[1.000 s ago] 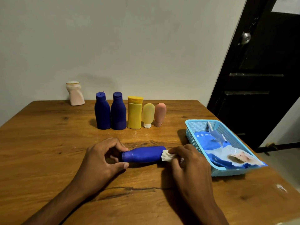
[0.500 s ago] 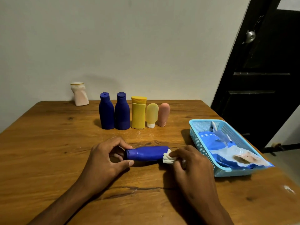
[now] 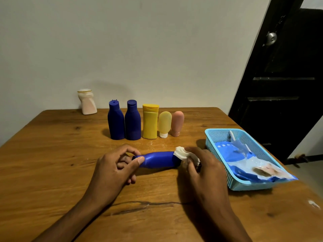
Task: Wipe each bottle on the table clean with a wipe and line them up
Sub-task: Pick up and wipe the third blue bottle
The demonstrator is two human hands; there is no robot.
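Observation:
A blue bottle [image 3: 160, 159] lies on its side on the wooden table [image 3: 52, 154], cap end to the left. My left hand [image 3: 115, 168] pinches its cap end between thumb and fingers. My right hand [image 3: 202, 170] holds a crumpled white wipe [image 3: 181, 153] against the bottle's base end. Behind them a row stands upright: two dark blue bottles [image 3: 115, 124] [image 3: 132, 125], a yellow bottle [image 3: 150, 121], a pale yellow tube [image 3: 164, 124] and a pink tube [image 3: 177, 123]. A white bottle [image 3: 87, 102] stands apart at the back left by the wall.
A light blue plastic basket [image 3: 232, 182] sits at the right edge of the table with a blue wipe packet [image 3: 251, 165] in it. A dark door [image 3: 288, 84] is behind it on the right. The wall runs along the table's far edge.
My right hand has brought the wipe up over the top of the bottle's base end. The bottle and my left hand stay in place; the camera shifted slightly.

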